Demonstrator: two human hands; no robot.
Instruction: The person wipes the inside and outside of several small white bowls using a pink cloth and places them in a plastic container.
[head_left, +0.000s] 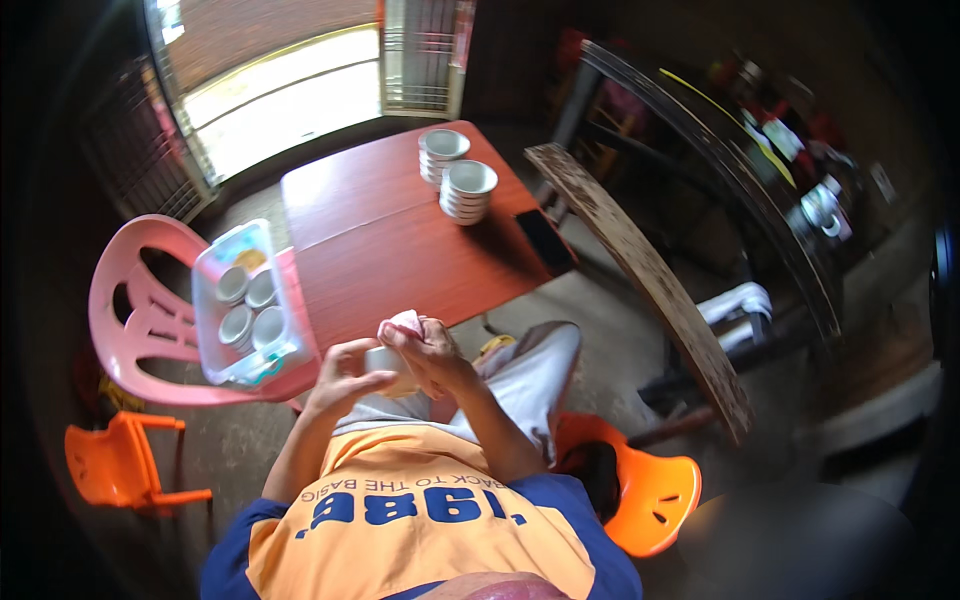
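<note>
In front of my lap, my left hand (341, 379) grips a small white cup (381, 361) between thumb and fingers. My right hand (442, 358) is closed on a pale pink cloth (407, 322) close beside the cup; whether the cloth touches it is hidden by the fingers. Two stacks of white cups stand on the red-brown table: a nearer stack (468, 193) and one just behind it (442, 154). To the left, a clear plastic bin (212, 330) holds several more upright white cups (236, 326) and something yellowish at its far end.
The bin rests on a pink plastic chair (135, 367) against the left side of the table (375, 247). A black phone (543, 238) lies by the table's right edge. A worn wooden bench (637, 277) runs along the right. Orange chairs stand low left (112, 465) and right (652, 495).
</note>
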